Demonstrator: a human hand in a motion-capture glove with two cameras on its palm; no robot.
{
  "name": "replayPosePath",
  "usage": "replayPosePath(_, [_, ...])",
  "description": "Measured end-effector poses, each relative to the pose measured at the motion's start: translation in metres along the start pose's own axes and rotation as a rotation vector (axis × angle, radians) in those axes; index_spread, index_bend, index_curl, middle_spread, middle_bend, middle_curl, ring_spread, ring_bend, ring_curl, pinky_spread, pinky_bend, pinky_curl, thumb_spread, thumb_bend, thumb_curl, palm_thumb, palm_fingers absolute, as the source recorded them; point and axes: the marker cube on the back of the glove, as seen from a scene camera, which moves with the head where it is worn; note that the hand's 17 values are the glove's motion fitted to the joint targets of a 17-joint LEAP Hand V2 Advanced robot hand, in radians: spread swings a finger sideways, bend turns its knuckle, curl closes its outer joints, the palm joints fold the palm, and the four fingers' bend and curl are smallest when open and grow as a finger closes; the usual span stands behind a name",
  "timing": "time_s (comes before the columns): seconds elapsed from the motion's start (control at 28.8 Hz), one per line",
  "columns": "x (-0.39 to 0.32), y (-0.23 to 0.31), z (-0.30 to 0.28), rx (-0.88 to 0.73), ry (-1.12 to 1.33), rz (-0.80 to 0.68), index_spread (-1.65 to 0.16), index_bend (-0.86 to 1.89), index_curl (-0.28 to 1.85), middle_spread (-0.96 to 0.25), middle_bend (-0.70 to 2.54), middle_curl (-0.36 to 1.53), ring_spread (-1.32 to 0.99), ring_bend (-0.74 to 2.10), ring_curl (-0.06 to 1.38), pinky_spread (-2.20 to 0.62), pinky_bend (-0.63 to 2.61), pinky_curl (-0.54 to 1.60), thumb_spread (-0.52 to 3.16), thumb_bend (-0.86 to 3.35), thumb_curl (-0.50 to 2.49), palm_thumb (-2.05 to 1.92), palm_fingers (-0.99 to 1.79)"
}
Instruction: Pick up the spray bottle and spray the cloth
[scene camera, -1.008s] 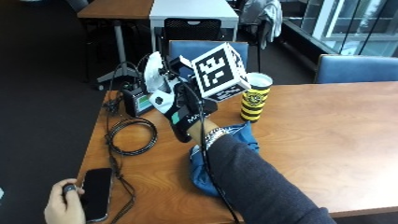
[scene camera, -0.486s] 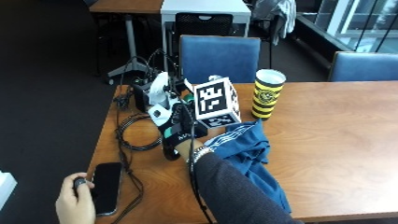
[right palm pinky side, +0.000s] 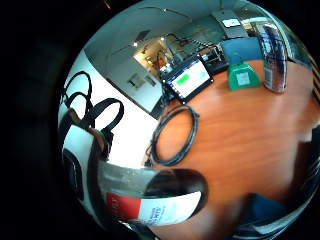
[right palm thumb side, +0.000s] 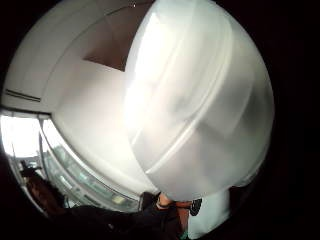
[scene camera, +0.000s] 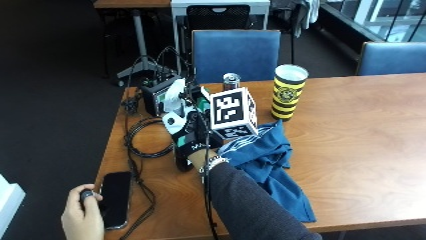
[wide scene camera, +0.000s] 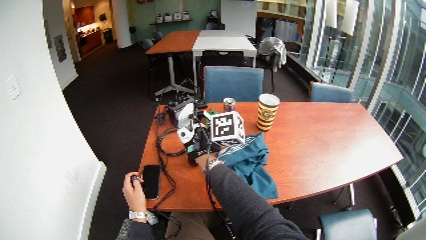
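One gloved right hand (scene camera: 190, 142) upright, gripping spray bottle (scene camera: 174, 102), beside cloth (scene camera: 269, 165)

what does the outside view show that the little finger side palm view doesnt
Only the outside view shows the gloved right hand gripping the spray bottle, the yellow and black cup, the phone and the bare hand. Only the palm view shows the bottle's red and white label and the green wedge. Both show the coiled cable, the blue cloth and the table.

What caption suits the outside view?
Gloved right hand grips a spray bottle beside a blue cloth on the table.
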Motion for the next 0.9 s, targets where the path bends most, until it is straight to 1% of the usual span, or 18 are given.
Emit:
replayPosePath(0.24, [-0.008,-0.019,-0.019,0.113,-0.032,-0.054,-0.29,0.20,0.63,-0.20,0.58,0.62,-0.20,0.76,0.50,-0.31,0.57,0.42,0.77,-0.02,0.74,0.93,1.35])
replayPosePath(0.56, [-0.024,-0.039,-0.032,0.167,0.004,-0.128,-0.29,0.21,0.63,-0.20,0.58,0.61,-0.21,0.76,0.50,-0.33,0.56,0.41,0.75,-0.03,0.74,0.93,1.36])
replayPosePath(0.73, [-0.014,-0.039,-0.039,0.191,0.022,-0.108,-0.29,0.21,0.63,-0.21,0.58,0.61,-0.22,0.76,0.49,-0.33,0.54,0.41,0.73,-0.03,0.75,0.92,1.36])
replayPosePath(0.9, [-0.003,-0.032,-0.036,0.183,-0.002,-0.033,-0.29,0.22,0.63,-0.21,0.58,0.60,-0.22,0.75,0.49,-0.34,0.52,0.40,0.72,-0.03,0.75,0.92,1.37])
